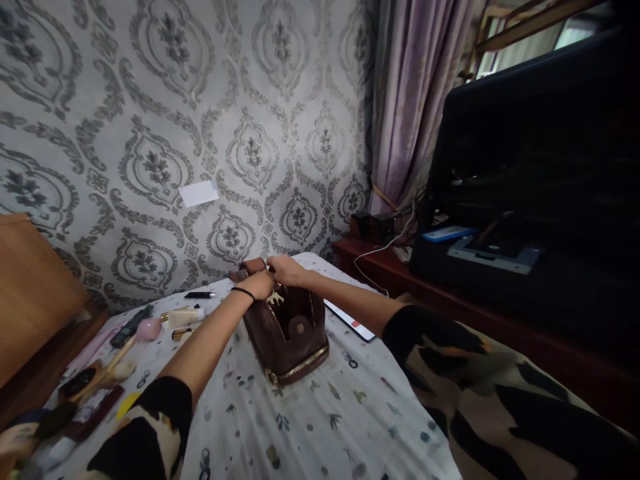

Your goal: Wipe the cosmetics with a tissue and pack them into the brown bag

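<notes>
A dark brown handbag (297, 353) stands on the patterned white cloth (280, 427) with its top gaping. A gold zipper runs along its near lower edge, and a round snap sits on a flap at the opening. My left hand (261, 285), with a black band at the wrist, is closed at the far left of the bag's mouth. Just beside it, my right hand (287, 270) has its fingers closed on the far rim. Fingertips of both hands are partly hidden. A brown strap (253, 265) rises behind my left hand.
Left of my arm lie a pink sponge (149, 329), a cream tube (185, 317), a hairbrush (83, 381) and other cosmetics. A black pen (200, 295) lies near the wall. A phone or tablet (353, 321) sits under my right forearm. A large black screen (530, 160) stands at right.
</notes>
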Action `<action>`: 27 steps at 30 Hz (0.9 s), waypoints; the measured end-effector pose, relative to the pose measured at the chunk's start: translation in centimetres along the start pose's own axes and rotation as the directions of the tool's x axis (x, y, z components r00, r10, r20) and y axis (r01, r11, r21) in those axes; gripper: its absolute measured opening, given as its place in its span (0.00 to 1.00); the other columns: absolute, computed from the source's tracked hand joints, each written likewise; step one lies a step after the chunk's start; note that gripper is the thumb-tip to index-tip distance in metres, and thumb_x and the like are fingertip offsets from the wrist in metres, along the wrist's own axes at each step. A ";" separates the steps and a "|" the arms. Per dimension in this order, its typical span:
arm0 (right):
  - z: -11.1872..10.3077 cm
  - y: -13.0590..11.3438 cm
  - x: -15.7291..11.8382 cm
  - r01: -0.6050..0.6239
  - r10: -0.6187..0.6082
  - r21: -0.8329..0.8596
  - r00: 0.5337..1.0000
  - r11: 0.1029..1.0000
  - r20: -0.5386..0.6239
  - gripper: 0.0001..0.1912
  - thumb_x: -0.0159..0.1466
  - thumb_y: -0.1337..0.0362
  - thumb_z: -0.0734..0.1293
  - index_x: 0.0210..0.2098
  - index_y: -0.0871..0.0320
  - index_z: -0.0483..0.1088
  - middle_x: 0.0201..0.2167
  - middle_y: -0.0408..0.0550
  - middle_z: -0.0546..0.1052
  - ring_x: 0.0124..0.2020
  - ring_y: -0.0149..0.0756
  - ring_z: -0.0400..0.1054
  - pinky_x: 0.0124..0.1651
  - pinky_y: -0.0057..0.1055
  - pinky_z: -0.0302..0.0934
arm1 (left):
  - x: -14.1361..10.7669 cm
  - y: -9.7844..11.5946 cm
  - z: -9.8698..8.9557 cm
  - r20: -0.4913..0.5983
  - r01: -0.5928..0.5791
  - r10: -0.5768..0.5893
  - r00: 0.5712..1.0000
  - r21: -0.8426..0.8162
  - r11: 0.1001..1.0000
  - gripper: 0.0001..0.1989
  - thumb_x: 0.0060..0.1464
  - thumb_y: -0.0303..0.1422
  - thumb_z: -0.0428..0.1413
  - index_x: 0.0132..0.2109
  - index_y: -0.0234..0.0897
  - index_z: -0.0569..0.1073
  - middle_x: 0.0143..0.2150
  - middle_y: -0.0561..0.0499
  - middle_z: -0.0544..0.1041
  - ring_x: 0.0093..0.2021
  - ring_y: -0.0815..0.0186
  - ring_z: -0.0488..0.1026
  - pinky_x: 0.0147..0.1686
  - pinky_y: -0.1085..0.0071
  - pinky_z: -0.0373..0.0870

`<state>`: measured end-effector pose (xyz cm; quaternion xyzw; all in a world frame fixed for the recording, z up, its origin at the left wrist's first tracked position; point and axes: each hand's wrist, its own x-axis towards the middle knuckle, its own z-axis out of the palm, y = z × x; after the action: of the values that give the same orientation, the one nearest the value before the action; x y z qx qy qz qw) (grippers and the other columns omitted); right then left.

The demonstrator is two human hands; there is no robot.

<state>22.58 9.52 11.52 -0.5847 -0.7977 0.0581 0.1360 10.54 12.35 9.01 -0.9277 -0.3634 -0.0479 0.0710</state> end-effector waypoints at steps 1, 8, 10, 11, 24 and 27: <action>-0.6 -0.3 -0.5 0.006 -0.004 0.032 0.997 0.999 -0.080 0.12 0.68 0.67 0.64 0.51 0.62 0.70 0.48 0.54 0.75 0.49 0.42 0.71 0.50 0.40 0.66 | -0.3 -0.1 -0.5 -0.031 0.026 -0.027 0.999 -0.026 0.999 0.12 0.62 0.34 0.56 0.51 0.34 0.72 0.49 0.45 0.75 0.46 0.61 0.75 0.45 0.60 0.75; 0.7 -3.5 -7.6 0.277 -0.116 0.240 0.844 0.930 -0.524 0.18 0.60 0.77 0.57 0.45 0.61 0.71 0.43 0.52 0.76 0.45 0.38 0.69 0.49 0.33 0.62 | -7.1 -0.3 -2.3 -0.370 0.105 -0.194 0.909 -0.248 0.963 0.28 0.46 0.14 0.44 0.52 0.33 0.72 0.49 0.42 0.74 0.54 0.58 0.71 0.56 0.63 0.66; 3.4 -4.8 -10.4 0.515 -0.251 0.296 0.747 0.804 -0.616 0.16 0.60 0.77 0.57 0.42 0.59 0.70 0.39 0.50 0.75 0.43 0.39 0.68 0.48 0.34 0.63 | -10.6 0.0 -1.5 -0.398 0.100 -0.223 0.890 -0.307 0.946 0.28 0.44 0.15 0.44 0.52 0.35 0.72 0.49 0.44 0.75 0.53 0.59 0.71 0.55 0.64 0.67; 5.0 -5.5 -11.8 0.589 -0.324 0.311 0.729 0.746 -0.603 0.16 0.61 0.77 0.57 0.42 0.58 0.70 0.40 0.50 0.75 0.43 0.38 0.68 0.48 0.34 0.63 | -12.5 0.2 -0.8 -0.399 0.103 -0.239 0.885 -0.333 0.937 0.28 0.44 0.16 0.43 0.51 0.35 0.72 0.48 0.46 0.76 0.52 0.59 0.72 0.54 0.64 0.68; 16.5 -13.0 -15.6 0.446 -0.431 0.637 0.882 0.629 -0.191 0.19 0.59 0.77 0.58 0.46 0.57 0.70 0.45 0.52 0.71 0.45 0.39 0.69 0.47 0.37 0.67 | -30.2 0.4 3.7 -0.032 0.700 -0.709 0.705 -0.133 0.702 0.14 0.67 0.39 0.44 0.45 0.41 0.72 0.32 0.51 0.79 0.37 0.61 0.77 0.36 0.71 0.64; 17.3 -14.5 -15.0 0.328 -0.333 0.749 0.931 0.577 -0.151 0.18 0.60 0.75 0.58 0.45 0.56 0.71 0.39 0.49 0.71 0.37 0.35 0.70 0.35 0.30 0.66 | -31.9 -0.5 3.1 -0.015 0.758 -0.760 0.649 -0.065 0.649 0.16 0.66 0.44 0.46 0.42 0.40 0.73 0.32 0.49 0.80 0.37 0.59 0.78 0.36 0.70 0.65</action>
<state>8.53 -8.08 -3.56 -0.3134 -0.7928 0.3638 0.3753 -13.05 -8.05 1.54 -0.6910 -0.7151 -0.1017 0.0271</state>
